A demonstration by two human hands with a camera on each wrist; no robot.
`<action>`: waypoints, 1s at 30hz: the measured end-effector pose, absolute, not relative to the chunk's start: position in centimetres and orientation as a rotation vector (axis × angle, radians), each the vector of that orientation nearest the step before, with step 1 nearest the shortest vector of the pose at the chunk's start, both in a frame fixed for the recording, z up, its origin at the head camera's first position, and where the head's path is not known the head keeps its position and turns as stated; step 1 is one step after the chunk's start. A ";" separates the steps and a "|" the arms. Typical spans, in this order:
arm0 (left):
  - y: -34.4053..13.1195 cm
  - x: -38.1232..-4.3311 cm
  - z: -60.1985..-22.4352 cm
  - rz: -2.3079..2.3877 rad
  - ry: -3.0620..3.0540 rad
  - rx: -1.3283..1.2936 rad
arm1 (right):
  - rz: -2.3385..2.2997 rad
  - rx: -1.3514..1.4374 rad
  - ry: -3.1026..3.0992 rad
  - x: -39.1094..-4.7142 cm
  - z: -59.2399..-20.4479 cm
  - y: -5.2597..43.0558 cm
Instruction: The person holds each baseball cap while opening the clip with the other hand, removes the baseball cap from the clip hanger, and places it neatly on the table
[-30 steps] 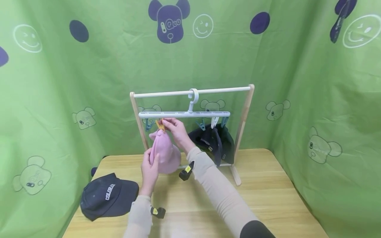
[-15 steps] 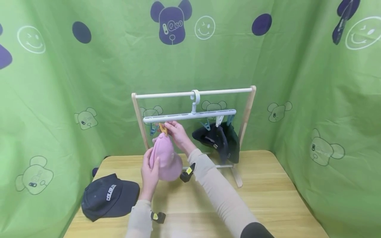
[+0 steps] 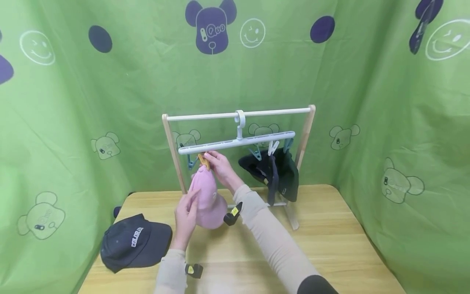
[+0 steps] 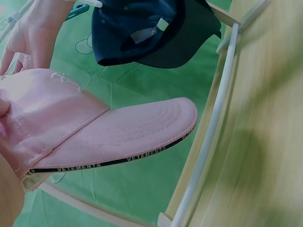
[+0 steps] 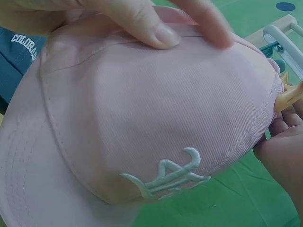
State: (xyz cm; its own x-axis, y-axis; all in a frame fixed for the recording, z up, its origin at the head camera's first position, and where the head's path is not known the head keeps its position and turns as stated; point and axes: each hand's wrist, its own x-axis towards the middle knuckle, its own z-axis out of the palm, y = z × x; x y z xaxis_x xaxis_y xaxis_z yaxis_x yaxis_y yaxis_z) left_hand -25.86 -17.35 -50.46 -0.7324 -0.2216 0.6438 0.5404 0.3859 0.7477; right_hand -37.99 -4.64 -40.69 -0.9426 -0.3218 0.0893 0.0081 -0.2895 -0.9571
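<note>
A pink cap (image 3: 205, 196) hangs crown up from an orange clothespin (image 3: 203, 161) under the left half of a pale blue hanger bar (image 3: 220, 144). My left hand (image 3: 186, 214) touches the cap's side, thumb and a finger lying nearly straight on the cloth; its other fingers are partly hidden. My right hand (image 3: 223, 169) is at the clothespin and pinches it with thumb and fingers. In the right wrist view the orange clothespin (image 5: 289, 98) meets the cap's top edge, and white embroidery shows on the crown. The brim (image 4: 128, 130) juts out in the left wrist view.
A dark cap (image 3: 288, 175) hangs from clips at the bar's right end. Another dark cap lettered COLORA (image 3: 136, 243) lies on the wooden table (image 3: 330, 245) at left. The rack's right post (image 3: 305, 134) stands behind; green curtains surround the table.
The bar has tilted, its left end lower and right end higher. The pink cap has dropped slightly and moved right. My left fingers have loosened and shifted on the cap.
</note>
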 end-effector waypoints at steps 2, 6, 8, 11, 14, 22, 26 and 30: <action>-17.4 -25.8 -50.6 -1.376 -1.956 -0.284 | -2.333 -0.359 1.705 -37.9 -40.8 -4.7; -17.3 -25.8 -50.9 -1.367 -1.944 -0.288 | -2.393 -0.283 1.572 -37.8 -41.0 -4.8; -17.2 -25.9 -50.9 -1.373 -1.939 -0.281 | -2.437 -0.256 1.512 -37.7 -41.0 -4.8; -17.0 -25.9 -50.7 -1.371 -1.925 -0.265 | -2.478 -0.239 1.483 -37.6 -40.9 -4.7; -16.8 -25.9 -50.5 -1.364 -1.913 -0.242 | -2.511 -0.221 1.452 -37.5 -40.8 -4.7; -16.6 -25.7 -50.6 -1.356 -1.909 -0.242 | -2.580 -0.167 1.428 -37.3 -41.0 -4.8; -16.5 -25.6 -50.8 -1.343 -1.931 -0.251 | -2.609 -0.152 1.429 -37.3 -41.1 -4.9; -16.6 -25.6 -50.9 -1.328 -1.938 -0.260 | -2.634 -0.162 1.411 -37.3 -41.1 -4.9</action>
State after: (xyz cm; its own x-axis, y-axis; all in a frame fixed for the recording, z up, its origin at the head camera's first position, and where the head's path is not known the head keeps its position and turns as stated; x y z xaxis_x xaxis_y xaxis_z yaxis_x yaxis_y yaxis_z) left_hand -25.64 -16.62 -50.92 -0.6915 -0.2397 0.6814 0.5488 0.4390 0.7114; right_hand -37.26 -4.90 -41.11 -0.9830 -0.1821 0.0248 0.0803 -0.5468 -0.8334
